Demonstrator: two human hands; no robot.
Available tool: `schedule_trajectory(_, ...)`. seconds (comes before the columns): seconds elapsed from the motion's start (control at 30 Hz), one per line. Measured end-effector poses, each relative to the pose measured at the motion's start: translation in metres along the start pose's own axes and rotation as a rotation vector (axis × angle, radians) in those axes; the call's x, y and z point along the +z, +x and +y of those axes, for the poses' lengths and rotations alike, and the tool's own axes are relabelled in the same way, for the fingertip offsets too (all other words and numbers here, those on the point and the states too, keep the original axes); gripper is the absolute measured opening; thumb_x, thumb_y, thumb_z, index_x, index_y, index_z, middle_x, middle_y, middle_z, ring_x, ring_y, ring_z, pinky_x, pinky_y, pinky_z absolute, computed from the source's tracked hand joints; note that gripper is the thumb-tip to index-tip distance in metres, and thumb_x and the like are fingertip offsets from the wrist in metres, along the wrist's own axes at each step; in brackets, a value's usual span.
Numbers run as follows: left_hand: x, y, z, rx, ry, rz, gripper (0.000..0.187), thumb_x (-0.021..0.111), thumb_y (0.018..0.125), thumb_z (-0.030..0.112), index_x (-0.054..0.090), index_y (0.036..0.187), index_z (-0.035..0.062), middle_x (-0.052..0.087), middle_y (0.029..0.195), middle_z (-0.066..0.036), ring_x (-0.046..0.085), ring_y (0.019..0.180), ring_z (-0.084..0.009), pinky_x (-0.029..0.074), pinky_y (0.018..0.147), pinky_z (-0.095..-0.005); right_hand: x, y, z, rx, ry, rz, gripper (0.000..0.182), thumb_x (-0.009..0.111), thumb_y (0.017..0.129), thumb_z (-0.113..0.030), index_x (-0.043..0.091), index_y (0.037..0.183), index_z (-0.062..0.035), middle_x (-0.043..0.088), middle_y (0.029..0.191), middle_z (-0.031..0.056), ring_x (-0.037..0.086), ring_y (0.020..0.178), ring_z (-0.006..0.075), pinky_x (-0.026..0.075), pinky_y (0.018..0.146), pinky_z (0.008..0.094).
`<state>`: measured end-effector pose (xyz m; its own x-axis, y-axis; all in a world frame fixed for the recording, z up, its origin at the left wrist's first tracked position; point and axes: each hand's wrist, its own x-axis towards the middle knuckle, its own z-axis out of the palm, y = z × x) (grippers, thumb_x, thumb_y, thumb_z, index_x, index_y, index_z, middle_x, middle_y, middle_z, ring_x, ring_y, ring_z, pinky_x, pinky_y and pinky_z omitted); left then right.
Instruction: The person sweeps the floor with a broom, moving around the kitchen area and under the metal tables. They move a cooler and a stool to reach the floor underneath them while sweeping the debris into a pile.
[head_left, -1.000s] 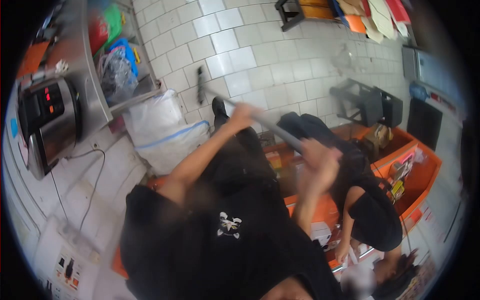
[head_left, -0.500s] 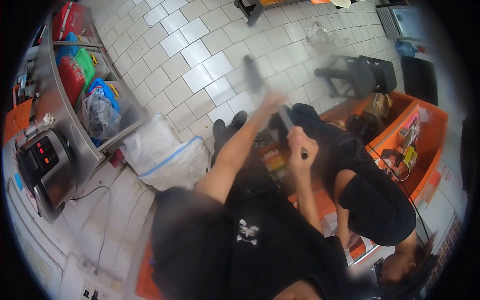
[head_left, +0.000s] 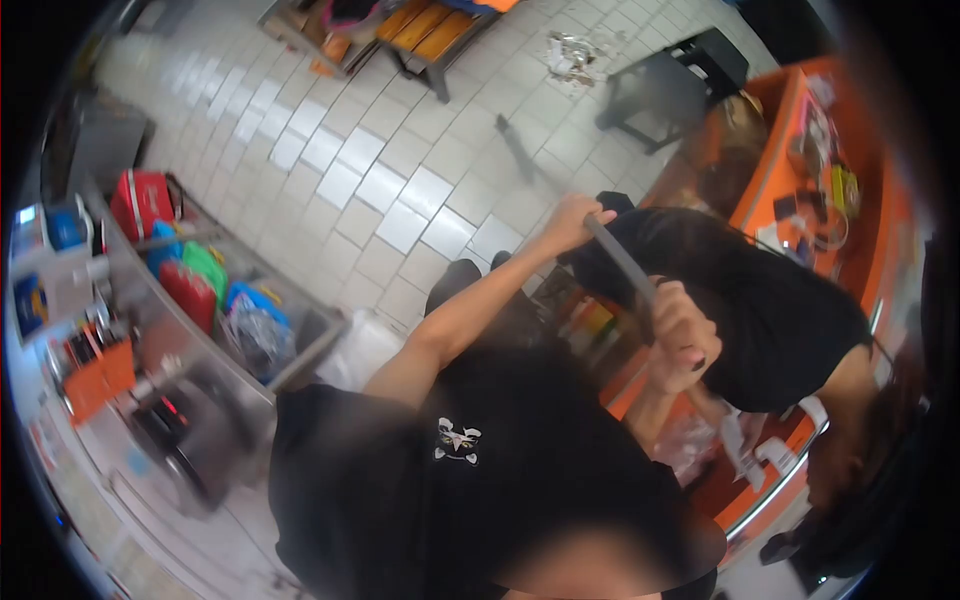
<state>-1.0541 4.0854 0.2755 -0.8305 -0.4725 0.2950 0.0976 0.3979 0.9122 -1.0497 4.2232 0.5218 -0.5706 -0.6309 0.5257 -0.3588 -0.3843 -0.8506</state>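
Both of my hands hold a long grey pole (head_left: pixel 627 265) that slants away from me over the tiled floor. My left hand (head_left: pixel 580 224) is wrapped round it farther out, arm stretched forward. Closer to my body, my right hand (head_left: pixel 684 338) closes round the near part of the pole, its thumb toward me. Past my left hand, a thin dark blurred length (head_left: pixel 515 145) appears in line with the pole; I cannot make out what kind of end it has.
At right, a person in black (head_left: pixel 770 300) bends over an orange counter (head_left: pixel 775 190). A dark stool (head_left: pixel 665 95) and scattered litter (head_left: pixel 575 57) are farther ahead. At left are a steel counter (head_left: pixel 190 345) with colourful items on its shelf, and a white bag (head_left: pixel 365 355).
My view has turned left and up, showing a wooden bench ahead. My right hand has shifted right and lower in view, with both hands still round the pole.
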Motion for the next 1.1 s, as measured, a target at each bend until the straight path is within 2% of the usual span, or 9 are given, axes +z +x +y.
schedule_trajectory(0.1, -0.013, -0.002, 0.016, 0.093, -0.042, -0.166, 0.040, 0.066, 0.084, 0.024, 0.050, 0.056, 0.0009, 0.048, 0.055, -0.017, 0.046, 0.054, -0.0369, 0.036, 0.054, -0.0452, 0.002, 0.005, -0.007, -0.078, 0.048, 0.132, 0.061, 0.050, 0.092, -0.053, 0.037, 0.052, -0.0083, 0.039, 0.049, 0.0011, 0.038, 0.048, 0.0169, 0.031, 0.056, 0.0341)
schedule_trajectory(0.2, -0.026, -0.005, 0.015, -0.030, 0.015, -0.573, 0.045, 0.063, 0.086, 0.038, 0.059, 0.058, 0.0031, 0.053, 0.056, -0.018, 0.052, 0.061, -0.0385, 0.040, 0.060, -0.0466, 0.020, -0.003, -0.013, -0.067, 0.036, 0.315, 0.060, 0.049, 0.093, -0.052, 0.038, 0.053, -0.0090, 0.039, 0.050, 0.0004, 0.037, 0.049, 0.0167, 0.030, 0.054, 0.0330)
schedule_trajectory(0.37, -0.063, -0.013, 0.020, 0.071, -0.048, -1.209, 0.046, 0.071, 0.081, 0.033, 0.052, 0.056, -0.0010, 0.046, 0.052, -0.019, 0.045, 0.049, -0.0360, 0.034, 0.049, -0.0417, 0.111, -0.044, -0.034, 0.030, -0.100, 0.880, 0.053, 0.050, 0.095, -0.043, 0.039, 0.056, -0.0083, 0.040, 0.051, 0.0007, 0.037, 0.047, 0.0160, 0.029, 0.048, 0.0320)
schedule_trajectory(0.73, -0.171, -0.170, 0.028, 0.284, -0.496, -1.808, 0.039, 0.069, 0.083, 0.019, 0.048, 0.055, 0.0011, 0.046, 0.054, -0.017, 0.044, 0.054, -0.0346, 0.037, 0.054, -0.0406, 0.363, -0.068, -0.084, -0.066, -0.733, 1.841, 0.050, 0.046, 0.098, -0.038, 0.033, 0.060, -0.0092, 0.035, 0.050, 0.0010, 0.031, 0.042, 0.0142, 0.027, 0.045, 0.0313)
schedule_trajectory(0.9, -0.181, -0.240, -0.022, 0.338, -0.584, -2.044, 0.037, 0.067, 0.085, 0.018, 0.052, 0.056, 0.0022, 0.046, 0.052, -0.014, 0.047, 0.052, -0.0278, 0.038, 0.052, -0.0374, 0.398, -0.080, -0.035, 0.221, -1.054, 1.994, 0.039, 0.054, 0.088, -0.016, 0.040, 0.056, -0.0006, 0.042, 0.051, 0.0075, 0.040, 0.044, 0.0193, 0.029, 0.043, 0.0340)
schedule_trajectory(0.93, -0.176, -0.261, -0.058, 0.171, -0.675, -2.116, 0.030, 0.066, 0.086, 0.018, 0.056, 0.062, 0.0020, 0.051, 0.055, -0.012, 0.049, 0.053, -0.0254, 0.039, 0.052, -0.0365, 0.391, -0.086, -0.017, 0.466, -1.262, 1.931, 0.033, 0.055, 0.083, -0.011, 0.041, 0.056, 0.0002, 0.042, 0.052, 0.0086, 0.041, 0.045, 0.0228, 0.030, 0.044, 0.0355)
schedule_trajectory(0.97, -0.174, -0.279, -0.094, -0.013, -0.756, -2.180, 0.025, 0.064, 0.088, 0.018, 0.060, 0.069, 0.0019, 0.056, 0.058, -0.011, 0.051, 0.054, -0.0229, 0.040, 0.052, -0.0357, 0.401, -0.103, 0.012, 0.587, -1.068, 1.878, 0.027, 0.057, 0.079, -0.007, 0.043, 0.057, -0.0006, 0.042, 0.053, 0.0095, 0.042, 0.046, 0.0260, 0.031, 0.046, 0.0356)
schedule_trajectory(1.03, -0.166, -0.282, -0.157, -0.248, -0.313, -2.496, 0.023, 0.059, 0.090, 0.016, 0.063, 0.073, 0.0017, 0.056, 0.060, -0.007, 0.052, 0.054, -0.0157, 0.041, 0.052, -0.0328, 0.399, -0.116, 0.061, 0.435, -0.924, 1.721, 0.023, 0.057, 0.076, -0.001, 0.045, 0.056, -0.0026, 0.038, 0.050, 0.0081, 0.040, 0.043, 0.0256, 0.031, 0.045, 0.0357)
schedule_trajectory(1.1, -0.177, -0.265, -0.179, -0.355, -0.423, -2.341, 0.026, 0.057, 0.091, 0.017, 0.061, 0.070, 0.0027, 0.054, 0.059, -0.006, 0.050, 0.053, -0.0147, 0.039, 0.052, -0.0313, 0.408, -0.105, 0.073, 0.284, -0.874, 1.704, 0.024, 0.058, 0.075, -0.001, 0.044, 0.055, -0.0024, 0.041, 0.051, 0.0075, 0.042, 0.044, 0.0248, 0.033, 0.046, 0.0345)
